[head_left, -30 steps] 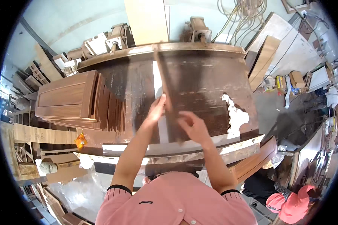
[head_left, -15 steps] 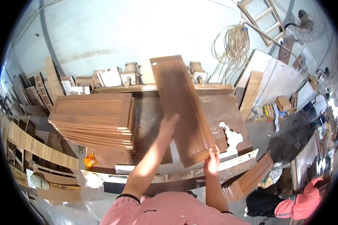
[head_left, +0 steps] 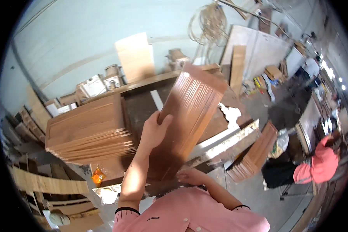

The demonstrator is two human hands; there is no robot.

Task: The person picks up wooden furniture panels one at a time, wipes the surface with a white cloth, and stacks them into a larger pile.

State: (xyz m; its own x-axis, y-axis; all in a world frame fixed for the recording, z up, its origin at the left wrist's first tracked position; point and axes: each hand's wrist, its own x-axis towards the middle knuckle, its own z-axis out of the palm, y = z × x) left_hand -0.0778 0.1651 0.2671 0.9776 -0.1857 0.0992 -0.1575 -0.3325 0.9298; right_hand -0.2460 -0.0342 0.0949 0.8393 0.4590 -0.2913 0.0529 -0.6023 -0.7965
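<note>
A brown wooden cabinet door panel is held up at a tilt above the workbench, its top leaning to the right and light glinting off its upper face. My left hand is closed on the panel's left edge, thumb lying over the face. By the panel's lower end is my right hand, its slightly blurred fingers bent and loosely apart close to the corner; whether they touch the wood is unclear. To the left on the bench rests a stack of similar door panels.
A crumpled white cloth lies on the bench's right part. An orange packet sits at its near left corner. More panels lean beyond the right front edge. At right is a person in pink. Coiled hose hangs on the wall.
The panel has swung clockwise, its top now leaning right and its lower end closer to me. My right hand has shifted left and nearer my body. The view has turned to the right.
</note>
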